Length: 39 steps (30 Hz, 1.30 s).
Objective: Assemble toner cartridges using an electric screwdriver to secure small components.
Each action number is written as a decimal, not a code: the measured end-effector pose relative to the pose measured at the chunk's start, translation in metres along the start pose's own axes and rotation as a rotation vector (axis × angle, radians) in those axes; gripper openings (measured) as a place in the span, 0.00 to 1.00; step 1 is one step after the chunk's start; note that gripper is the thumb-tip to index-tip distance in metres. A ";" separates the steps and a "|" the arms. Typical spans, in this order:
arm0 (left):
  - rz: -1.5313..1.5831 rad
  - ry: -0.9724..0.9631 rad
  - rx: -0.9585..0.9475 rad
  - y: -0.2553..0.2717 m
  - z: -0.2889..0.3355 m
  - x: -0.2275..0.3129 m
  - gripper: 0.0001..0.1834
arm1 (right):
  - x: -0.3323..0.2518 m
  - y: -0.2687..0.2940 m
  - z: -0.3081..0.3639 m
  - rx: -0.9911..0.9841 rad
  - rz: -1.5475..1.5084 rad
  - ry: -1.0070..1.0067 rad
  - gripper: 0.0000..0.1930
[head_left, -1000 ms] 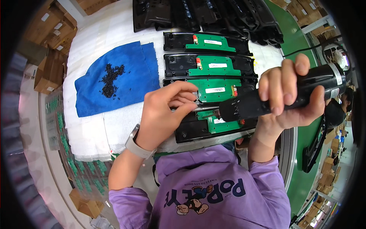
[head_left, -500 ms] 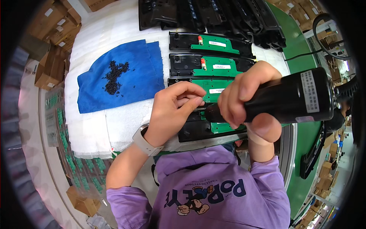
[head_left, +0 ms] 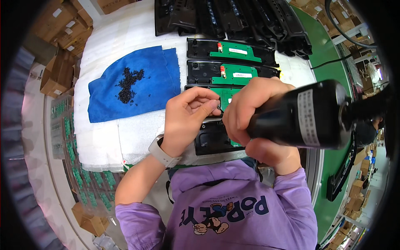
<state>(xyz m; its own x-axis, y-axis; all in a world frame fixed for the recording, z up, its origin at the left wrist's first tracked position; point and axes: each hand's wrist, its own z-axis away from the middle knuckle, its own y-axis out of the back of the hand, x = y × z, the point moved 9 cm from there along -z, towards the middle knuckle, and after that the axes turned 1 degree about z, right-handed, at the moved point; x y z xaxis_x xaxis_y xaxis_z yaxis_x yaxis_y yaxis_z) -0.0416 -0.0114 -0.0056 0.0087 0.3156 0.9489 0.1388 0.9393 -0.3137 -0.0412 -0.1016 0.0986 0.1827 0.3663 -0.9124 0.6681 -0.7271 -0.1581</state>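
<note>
A black cylindrical power screwdriver (head_left: 283,121) is gripped in my right hand (head_left: 250,100), its cord end pointing right. The hand hides its tip, over the third black panel in the row. That panel carries a green circuit board (head_left: 225,96), partly covered by my hands. Beside the board, my left hand (head_left: 183,116) has thumb and fingertips pinched together at the panel's edge. Whatever they hold is too small to make out. Closest to me lies another black panel (head_left: 208,139), partly under my right hand. To the left, a pile of tiny black screws (head_left: 128,87) rests on a blue cloth (head_left: 156,68).
Two more black panels with green boards (head_left: 233,51) lie beyond my hands. Long black plastic housings (head_left: 216,18) are heaped at the far edge of the white padded table (head_left: 98,141). A green surface (head_left: 339,98) runs along the right, with cardboard boxes (head_left: 56,77) at far left.
My right hand and the screwdriver have shifted left and slightly toward me, and the tool has tilted. My left fingertips have moved slightly left, still pinched.
</note>
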 end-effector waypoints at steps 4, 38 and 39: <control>-0.008 0.020 0.004 0.003 -0.001 -0.004 0.07 | 0.000 0.004 0.001 -0.022 -0.083 0.059 0.24; -0.145 0.082 -0.332 -0.032 0.007 -0.001 0.16 | -0.040 0.070 0.022 0.109 -0.452 0.347 0.20; -0.153 -0.018 -0.325 -0.035 0.006 0.007 0.19 | -0.042 0.070 0.027 0.115 -0.447 0.348 0.20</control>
<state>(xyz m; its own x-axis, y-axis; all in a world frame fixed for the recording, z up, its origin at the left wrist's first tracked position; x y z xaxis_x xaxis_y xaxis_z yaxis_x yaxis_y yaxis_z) -0.0525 -0.0412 0.0121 -0.0539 0.1797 0.9823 0.4448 0.8850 -0.1375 -0.0213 -0.1831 0.1156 0.1404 0.8075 -0.5729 0.6561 -0.5092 -0.5570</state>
